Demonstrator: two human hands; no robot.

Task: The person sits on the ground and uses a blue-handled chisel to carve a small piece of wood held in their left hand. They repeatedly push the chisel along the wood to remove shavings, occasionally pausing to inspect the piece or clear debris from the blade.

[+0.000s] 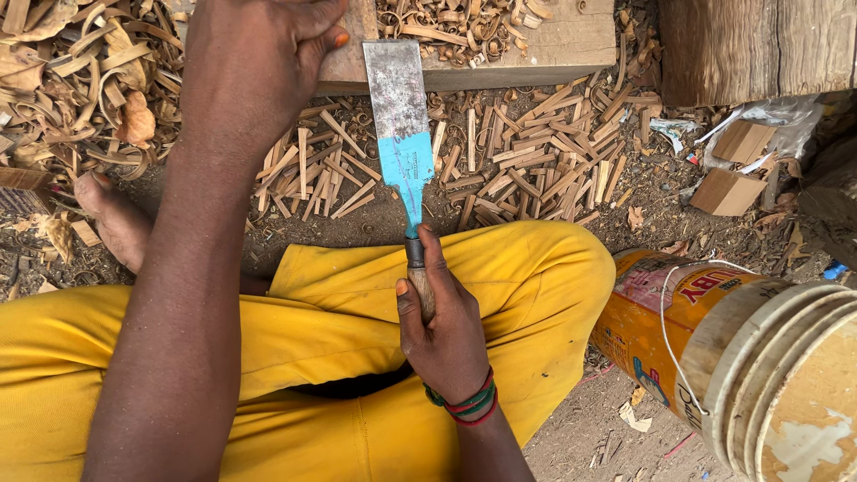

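Chisel [402, 134] stands blade-up against the wooden block [536, 45], wide blade edge at its face; your right hand [446, 330] is wrapped around the handle, your left hand [254, 62] pressed closed over the block; paring looks underway; next, steady pressure, fingers away from the edge

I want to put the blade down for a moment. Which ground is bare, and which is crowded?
Bare dirt lies between the yellow knee and the orange bucket, running down to the picture's lower edge. A thin strip shows beside the bare foot. Wood chips crowd the ground ahead; shavings crowd the left.
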